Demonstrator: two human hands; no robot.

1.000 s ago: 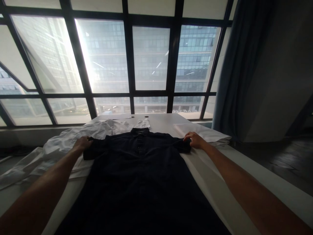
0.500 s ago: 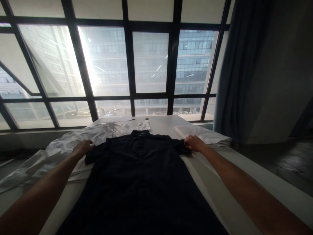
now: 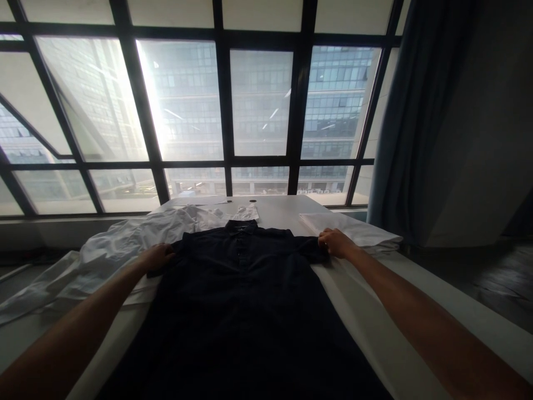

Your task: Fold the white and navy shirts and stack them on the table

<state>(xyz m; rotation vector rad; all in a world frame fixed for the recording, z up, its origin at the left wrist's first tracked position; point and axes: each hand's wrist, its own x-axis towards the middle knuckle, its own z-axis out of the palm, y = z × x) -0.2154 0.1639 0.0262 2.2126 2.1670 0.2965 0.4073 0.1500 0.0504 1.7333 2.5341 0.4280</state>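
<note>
A dark short-sleeved shirt lies flat and front-up on the white table, collar pointing toward the window. My left hand rests on the shirt's left sleeve, fingers curled over its edge. My right hand grips the end of the right sleeve at the far side. Both arms are stretched out along the shirt's sides.
A crumpled white garment lies spread to the left of the dark shirt. A folded white cloth sits at the table's far right. Large windows stand behind the table and a dark curtain hangs at the right.
My left hand has slid inward to the right along the left sleeve, which now looks tucked in closer to the shirt's body. My right hand has stayed on the right sleeve.
</note>
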